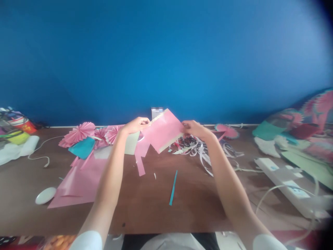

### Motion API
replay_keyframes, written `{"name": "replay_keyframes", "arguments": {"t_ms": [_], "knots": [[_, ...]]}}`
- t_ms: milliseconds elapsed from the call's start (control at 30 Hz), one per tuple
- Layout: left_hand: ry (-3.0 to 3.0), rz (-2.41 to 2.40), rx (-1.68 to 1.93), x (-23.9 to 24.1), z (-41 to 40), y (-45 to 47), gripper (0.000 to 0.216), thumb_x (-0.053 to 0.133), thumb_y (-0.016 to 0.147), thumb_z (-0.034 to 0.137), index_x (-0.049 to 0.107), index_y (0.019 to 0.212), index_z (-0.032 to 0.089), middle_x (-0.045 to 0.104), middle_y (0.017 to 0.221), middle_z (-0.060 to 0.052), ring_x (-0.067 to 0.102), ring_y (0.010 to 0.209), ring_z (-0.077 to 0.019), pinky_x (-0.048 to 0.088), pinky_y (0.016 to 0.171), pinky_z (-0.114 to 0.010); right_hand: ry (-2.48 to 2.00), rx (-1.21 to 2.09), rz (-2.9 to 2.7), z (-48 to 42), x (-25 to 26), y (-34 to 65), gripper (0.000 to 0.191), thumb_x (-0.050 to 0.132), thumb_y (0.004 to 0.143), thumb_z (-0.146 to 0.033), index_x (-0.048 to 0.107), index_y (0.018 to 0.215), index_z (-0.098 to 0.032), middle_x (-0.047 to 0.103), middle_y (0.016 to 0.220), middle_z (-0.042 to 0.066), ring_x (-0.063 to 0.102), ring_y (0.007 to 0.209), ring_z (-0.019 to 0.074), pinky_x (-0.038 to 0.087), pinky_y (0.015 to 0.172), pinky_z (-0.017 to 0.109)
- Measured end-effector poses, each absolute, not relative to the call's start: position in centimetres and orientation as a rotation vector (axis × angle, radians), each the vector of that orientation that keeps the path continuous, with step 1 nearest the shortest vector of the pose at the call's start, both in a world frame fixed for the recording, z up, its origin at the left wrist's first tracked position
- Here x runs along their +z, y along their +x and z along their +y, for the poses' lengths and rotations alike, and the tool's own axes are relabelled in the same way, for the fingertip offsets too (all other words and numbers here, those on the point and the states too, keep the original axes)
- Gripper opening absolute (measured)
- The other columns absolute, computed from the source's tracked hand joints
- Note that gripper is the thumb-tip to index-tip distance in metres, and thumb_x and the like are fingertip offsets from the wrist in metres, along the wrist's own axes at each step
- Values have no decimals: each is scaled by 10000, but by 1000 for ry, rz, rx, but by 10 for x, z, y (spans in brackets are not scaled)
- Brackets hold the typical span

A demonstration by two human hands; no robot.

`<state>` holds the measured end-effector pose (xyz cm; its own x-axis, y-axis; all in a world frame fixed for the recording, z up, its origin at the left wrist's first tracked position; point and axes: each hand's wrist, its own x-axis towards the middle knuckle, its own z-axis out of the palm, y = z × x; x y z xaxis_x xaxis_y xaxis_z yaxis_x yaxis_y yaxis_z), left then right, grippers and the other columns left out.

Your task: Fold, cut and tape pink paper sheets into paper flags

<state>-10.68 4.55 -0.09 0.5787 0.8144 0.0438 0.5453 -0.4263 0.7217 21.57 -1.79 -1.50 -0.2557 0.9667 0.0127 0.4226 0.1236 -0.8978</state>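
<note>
Both my hands are stretched out over the brown table (pixel 156 205). My left hand (pixel 136 125) pinches the upper left corner of a pink paper sheet (pixel 163 131), and my right hand (pixel 195 129) pinches its right edge. The sheet is held tilted in the air above the table, its pale underside showing along the lower edge. Under it lie pink paper scraps (pixel 142 156) and a heap of white paper strips (pixel 200 147).
Pink folded paper fans (pixel 79 133) and a teal piece (pixel 82 147) lie at the back left, over a large pink sheet (pixel 78 184). A white oval object (pixel 45 195), a teal strip (pixel 173 187), a white power strip (pixel 288 184) with cables and coloured papers at the right.
</note>
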Motion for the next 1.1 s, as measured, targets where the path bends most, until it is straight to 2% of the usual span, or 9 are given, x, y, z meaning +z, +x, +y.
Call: {"name": "replay_keyframes", "arguments": {"t_ms": [167,267,333,467,567,700,867,967,1100], "knots": [[2099,1250,623,0,55,-133,360,554,852,472,624,1011,157,704,849,-70,644,739,-183,469,697,-284,-1517,1089,-1719,-15,-18,210,22,613,861,-174,596,866,-160,691,592,34,656,536,152,433,432,187],[2060,1416,578,-7,64,-154,404,566,823,495,615,1052,166,713,906,-80,664,772,-197,475,689,-276,-1532,1123,-1726,-13,-22,208,33,607,855,-149,613,887,-156,694,603,34,657,543,141,441,444,180],[1997,1533,403,-15,69,-164,486,618,755,558,628,1060,179,718,948,-80,669,824,-218,479,673,-266,-1521,1147,-1749,-12,-24,207,70,613,858,-170,628,925,-155,696,617,29,660,546,136,446,447,177],[1929,1701,167,-30,75,-173,496,687,652,599,657,941,197,728,898,-57,666,775,-223,482,643,-258,-1522,1201,-1749,-11,-25,206,139,594,877,-195,636,1005,-161,700,635,16,670,550,134,456,451,176],[1927,1724,136,-36,77,-172,496,707,635,593,649,926,194,727,864,-56,667,742,-228,486,642,-267,-1511,1223,-1706,-13,-22,206,117,568,887,-186,638,979,-169,699,639,9,667,549,122,456,455,165],[1929,1762,108,-38,79,-169,534,725,630,580,622,987,195,726,939,-81,671,773,-233,491,660,-273,-1470,1229,-1577,-13,-19,212,52,580,867,-158,625,885,-176,695,627,18,662,556,128,508,515,190],[1930,1753,20,-38,78,-155,540,731,653,546,585,1019,177,697,1068,-150,667,808,-240,503,653,-291,-1293,1232,-1533,-11,-19,227,95,618,843,-176,620,938,-175,728,720,38,661,575,128,511,532,206],[1939,1661,-81,-42,75,-136,471,723,671,542,597,938,176,716,923,-113,658,749,-205,511,645,-282,-1170,1229,-1522,-11,-17,235,170,654,828,-212,613,984,-158,735,754,60,653,582,120,501,532,201],[1949,1573,-232,-54,75,-104,429,791,576,529,615,703,160,671,644,-95,642,615,-217,532,598,-323,-1034,1231,-1514,-15,-13,239,259,694,815,-265,600,1032,-162,740,805,70,662,626,130,521,582,224]]}}
